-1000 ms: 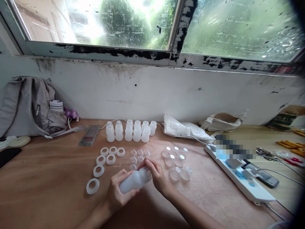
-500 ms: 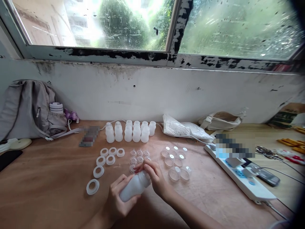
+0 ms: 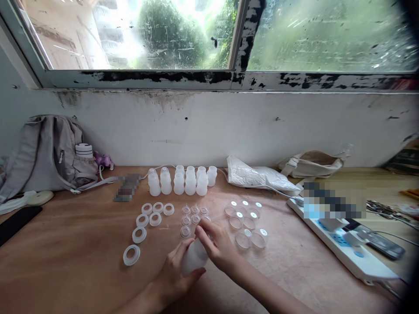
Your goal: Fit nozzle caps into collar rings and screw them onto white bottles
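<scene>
My left hand [image 3: 178,270] is wrapped round the body of a frosted white bottle [image 3: 194,258], low over the near part of the table. My right hand [image 3: 218,246] closes over the bottle's top and hides it. Just beyond the hands lie several clear nipple-shaped pieces [image 3: 186,231]. To the left, several translucent rings [image 3: 131,255] are spread out. Several clear round covers [image 3: 242,240] with small white discs lie to the right. Frosted bottles [image 3: 190,185] stand in rows farther back, and two at the left have clear tops.
A white power strip [image 3: 347,248] with plugs and cables runs along the right, beside a phone [image 3: 381,243]. White plastic packaging [image 3: 258,176] and a beige bag [image 3: 314,163] lie by the wall. A grey backpack [image 3: 52,152] and a black object [image 3: 18,224] are at the left.
The bottle has turned more upright and shifted slightly right, with both my hands still on it. The whole view has shifted a little.
</scene>
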Demonstrator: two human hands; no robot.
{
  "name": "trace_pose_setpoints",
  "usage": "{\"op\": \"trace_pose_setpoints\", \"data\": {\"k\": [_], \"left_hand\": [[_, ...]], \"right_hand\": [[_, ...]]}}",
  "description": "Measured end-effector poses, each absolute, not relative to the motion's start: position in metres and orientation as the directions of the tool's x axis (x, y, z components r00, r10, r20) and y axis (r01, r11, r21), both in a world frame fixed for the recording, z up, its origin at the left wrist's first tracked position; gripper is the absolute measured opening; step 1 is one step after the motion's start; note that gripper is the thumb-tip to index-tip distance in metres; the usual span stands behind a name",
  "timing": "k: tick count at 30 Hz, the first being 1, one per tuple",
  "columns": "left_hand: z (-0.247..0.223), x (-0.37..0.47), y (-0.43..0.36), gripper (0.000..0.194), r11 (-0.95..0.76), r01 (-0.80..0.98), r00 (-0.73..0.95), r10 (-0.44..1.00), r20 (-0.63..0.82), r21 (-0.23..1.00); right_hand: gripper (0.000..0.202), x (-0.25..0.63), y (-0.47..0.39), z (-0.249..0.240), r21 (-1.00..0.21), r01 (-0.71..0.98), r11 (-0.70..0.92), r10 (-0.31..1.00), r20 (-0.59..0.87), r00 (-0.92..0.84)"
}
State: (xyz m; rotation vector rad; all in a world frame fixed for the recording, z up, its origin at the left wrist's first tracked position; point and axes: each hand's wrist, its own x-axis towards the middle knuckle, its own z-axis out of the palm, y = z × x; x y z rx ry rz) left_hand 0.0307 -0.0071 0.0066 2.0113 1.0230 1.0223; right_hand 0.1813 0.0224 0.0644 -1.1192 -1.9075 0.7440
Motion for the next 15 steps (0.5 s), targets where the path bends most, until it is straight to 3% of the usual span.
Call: {"op": "trace_pose_setpoints", "data": {"k": [5, 9, 12, 15], "left_hand": [[-0.003, 0.034, -0.003, 0.039, -0.320, 0.372, 0.283, 0.933, 0.222, 0.871], [-0.008, 0.035, 0.003, 0.043, -0.228, 0.418, 0.203, 0.967, 0.155, 0.879], [-0.010, 0.033, 0.006, 0.060, -0.211, 0.444, 0.194, 0.971, 0.137, 0.871], [0.004, 0.025, 0.005, 0.087, -0.313, 0.402, 0.243, 0.942, 0.230, 0.860]], "right_hand": [[0.015, 0.175, 0.001, 0.076, -0.748, 0.300, 0.592, 0.792, 0.470, -0.390], [0.019, 0.174, 0.004, 0.075, -0.763, 0.291, 0.577, 0.806, 0.475, -0.355], [0.017, 0.179, 0.015, 0.074, -0.792, 0.288, 0.538, 0.838, 0.465, -0.287], [0.015, 0.186, 0.029, 0.072, -0.848, 0.244, 0.470, 0.881, 0.433, -0.193]]}}
